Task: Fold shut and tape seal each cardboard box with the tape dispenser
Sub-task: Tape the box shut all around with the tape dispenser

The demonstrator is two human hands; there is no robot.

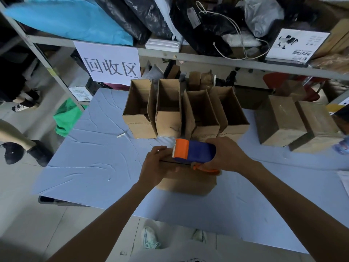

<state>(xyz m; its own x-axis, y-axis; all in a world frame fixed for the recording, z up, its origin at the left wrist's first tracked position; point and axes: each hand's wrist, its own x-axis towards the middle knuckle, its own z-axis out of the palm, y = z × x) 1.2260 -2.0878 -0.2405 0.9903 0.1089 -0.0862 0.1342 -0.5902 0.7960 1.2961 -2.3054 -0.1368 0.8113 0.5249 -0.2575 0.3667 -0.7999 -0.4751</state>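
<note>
A counter covered by a wrinkled pale blue sheet stands on grey floor tiles. Behind, a grey metal shelf rack bears a white paper sign and black bags.

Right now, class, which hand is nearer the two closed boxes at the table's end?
Right. The right hand, gripping the tape dispenser, is toward the viewer and left of the closed boxes; the left hand, holding the near box, sits farther left.

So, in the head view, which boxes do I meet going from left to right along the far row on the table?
first open box → second open box → third open box → fourth open box → first closed box → second closed box
</note>
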